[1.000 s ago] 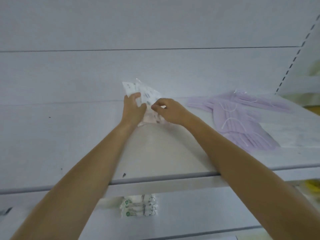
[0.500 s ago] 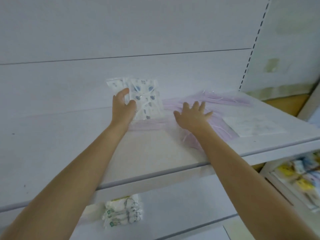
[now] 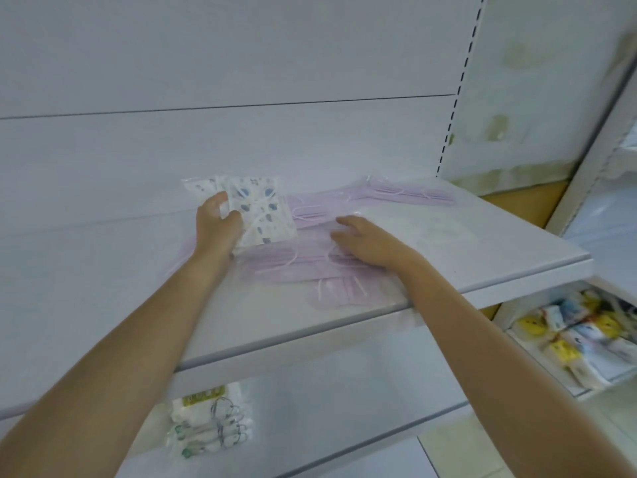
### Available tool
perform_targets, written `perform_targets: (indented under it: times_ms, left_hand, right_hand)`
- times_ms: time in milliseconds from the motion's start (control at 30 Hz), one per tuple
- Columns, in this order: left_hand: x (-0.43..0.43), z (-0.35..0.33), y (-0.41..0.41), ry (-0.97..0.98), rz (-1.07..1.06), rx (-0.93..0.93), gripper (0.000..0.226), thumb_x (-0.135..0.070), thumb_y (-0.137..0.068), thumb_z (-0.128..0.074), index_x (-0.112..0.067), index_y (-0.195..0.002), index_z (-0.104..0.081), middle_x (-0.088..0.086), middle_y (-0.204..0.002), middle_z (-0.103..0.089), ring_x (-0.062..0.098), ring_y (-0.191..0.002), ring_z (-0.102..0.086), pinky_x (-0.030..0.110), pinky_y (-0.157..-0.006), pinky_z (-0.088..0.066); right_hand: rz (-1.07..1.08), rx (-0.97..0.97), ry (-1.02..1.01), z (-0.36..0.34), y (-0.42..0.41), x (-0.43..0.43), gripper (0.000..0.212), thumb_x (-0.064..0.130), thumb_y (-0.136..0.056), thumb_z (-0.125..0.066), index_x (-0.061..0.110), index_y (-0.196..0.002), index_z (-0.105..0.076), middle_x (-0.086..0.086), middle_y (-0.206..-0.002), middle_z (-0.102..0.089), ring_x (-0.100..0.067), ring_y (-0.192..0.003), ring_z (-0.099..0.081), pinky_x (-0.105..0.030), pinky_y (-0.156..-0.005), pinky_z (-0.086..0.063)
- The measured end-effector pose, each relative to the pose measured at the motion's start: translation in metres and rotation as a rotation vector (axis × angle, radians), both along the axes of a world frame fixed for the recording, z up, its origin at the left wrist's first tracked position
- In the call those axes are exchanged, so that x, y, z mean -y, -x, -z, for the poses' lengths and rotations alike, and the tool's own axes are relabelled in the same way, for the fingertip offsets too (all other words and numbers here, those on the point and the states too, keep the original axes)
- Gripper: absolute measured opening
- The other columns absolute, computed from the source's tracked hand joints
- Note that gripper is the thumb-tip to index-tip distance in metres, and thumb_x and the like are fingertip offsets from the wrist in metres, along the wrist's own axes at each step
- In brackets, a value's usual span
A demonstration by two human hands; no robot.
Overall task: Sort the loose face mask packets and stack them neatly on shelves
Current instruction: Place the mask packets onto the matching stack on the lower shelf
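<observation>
Here the left hand closes its grip round the patterned packets, propping them at the back of the shelf, probably to square the bundle. The right hand lies flat, fingers straight, on the lilac packets, likely steadying them.

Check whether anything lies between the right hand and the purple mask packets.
Nothing visible does. The right hand lies directly on the purple mask packets on the shelf; the patterned packets held by the left hand stand to the side.
</observation>
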State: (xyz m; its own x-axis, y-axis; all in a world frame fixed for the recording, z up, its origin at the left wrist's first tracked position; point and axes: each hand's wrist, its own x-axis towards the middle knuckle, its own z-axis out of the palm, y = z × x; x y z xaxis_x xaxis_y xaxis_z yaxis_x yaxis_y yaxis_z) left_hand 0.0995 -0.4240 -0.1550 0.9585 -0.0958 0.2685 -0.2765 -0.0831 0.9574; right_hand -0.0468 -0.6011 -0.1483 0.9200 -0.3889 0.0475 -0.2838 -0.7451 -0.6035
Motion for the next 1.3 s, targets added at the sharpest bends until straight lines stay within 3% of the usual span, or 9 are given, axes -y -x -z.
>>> perform_targets:
  times_ms: [133,233,433,567,733,933,1033,1200,1300]
  left_hand:
    - [-0.002,-0.001,0.005,-0.011,0.027,-0.004,0.053,0.005,-0.084,-0.043,-0.017,-0.132,-0.049,-0.004,-0.132,-0.045,0.004,-0.118,-0.040,0.007,-0.082,-0.038]
    - [0.000,-0.002,0.015,0.007,0.070,0.019,0.051,0.008,-0.083,-0.040,-0.015,-0.126,-0.054,-0.005,-0.125,-0.047,0.002,-0.111,-0.043,-0.005,-0.063,-0.037]
    - [-0.004,-0.004,0.020,-0.040,0.132,0.051,0.047,0.007,-0.085,-0.038,-0.014,-0.120,-0.060,0.001,-0.133,-0.051,0.006,-0.123,-0.043,0.000,-0.077,-0.038]
    - [-0.014,-0.010,0.021,-0.132,0.065,0.127,0.050,0.007,-0.086,-0.036,-0.011,-0.128,-0.056,0.002,-0.137,-0.050,0.004,-0.122,-0.042,0.004,-0.092,-0.030]
    - [-0.021,-0.023,0.025,-0.137,0.064,0.125,0.047,0.005,-0.090,-0.038,-0.008,-0.133,-0.050,0.006,-0.143,-0.045,0.015,-0.134,-0.038,0.020,-0.109,-0.027]
    - [-0.047,-0.038,0.049,0.109,0.169,0.038,0.019,-0.022,-0.092,-0.053,-0.015,-0.106,-0.065,0.001,-0.107,-0.064,0.011,-0.102,-0.059,0.031,-0.094,-0.043]
    - [-0.088,-0.039,0.056,0.207,0.111,-0.008,0.016,-0.025,-0.092,-0.052,-0.021,-0.094,-0.067,-0.002,-0.094,-0.067,0.012,-0.091,-0.065,0.032,-0.080,-0.051]
    - [-0.190,-0.029,0.064,0.187,0.019,-0.056,0.030,-0.008,-0.091,-0.055,-0.007,-0.120,-0.060,0.010,-0.120,-0.064,0.027,-0.110,-0.062,0.044,-0.097,-0.049]
    - [-0.254,-0.017,0.075,0.115,-0.053,-0.012,0.037,0.005,-0.086,-0.052,-0.004,-0.122,-0.058,0.010,-0.114,-0.065,0.029,-0.104,-0.064,0.046,-0.093,-0.051]
  right_hand:
    - [0.277,-0.083,0.241,-0.003,0.012,0.027,0.068,0.048,-0.091,-0.049,0.013,-0.145,-0.028,-0.013,-0.153,-0.022,-0.029,-0.142,-0.016,-0.043,-0.113,-0.014]
    - [0.419,-0.272,0.285,0.000,0.024,0.041,0.069,0.058,-0.086,-0.047,0.010,-0.135,-0.040,-0.014,-0.140,-0.039,-0.035,-0.130,-0.032,-0.044,-0.102,-0.027]
    - [0.377,-0.021,0.294,-0.003,0.018,0.042,0.027,0.027,-0.092,-0.045,0.009,-0.107,-0.058,-0.013,-0.118,-0.058,-0.033,-0.112,-0.050,-0.035,-0.085,-0.037]
    - [0.444,0.490,0.110,-0.012,0.018,0.039,0.026,0.018,-0.097,-0.040,0.005,-0.105,-0.060,-0.018,-0.110,-0.061,-0.034,-0.103,-0.055,-0.033,-0.078,-0.039]
    - [0.160,0.796,0.216,-0.031,0.004,-0.004,0.025,-0.005,-0.089,-0.045,-0.002,-0.103,-0.065,-0.015,-0.122,-0.058,-0.021,-0.113,-0.054,-0.017,-0.089,-0.035]
    - [-0.265,0.506,0.584,-0.035,-0.027,-0.103,0.055,-0.009,-0.084,-0.040,0.010,-0.135,-0.045,-0.010,-0.156,-0.015,-0.033,-0.102,-0.055,-0.035,-0.089,-0.036]
    - [-0.444,0.455,0.400,-0.023,-0.031,-0.159,0.062,-0.006,-0.086,-0.045,0.009,-0.144,-0.028,-0.014,-0.156,-0.008,-0.037,-0.107,-0.055,-0.042,-0.092,-0.043]
    - [-0.679,0.506,0.270,-0.013,-0.028,-0.238,0.056,0.004,-0.090,-0.054,0.000,-0.141,-0.031,-0.018,-0.149,-0.028,-0.031,-0.133,-0.039,-0.047,-0.108,-0.032]
    - [-0.747,0.526,0.131,-0.006,-0.024,-0.301,0.053,0.019,-0.092,-0.058,0.002,-0.138,-0.039,-0.016,-0.146,-0.035,-0.023,-0.135,-0.035,-0.026,-0.113,-0.023]
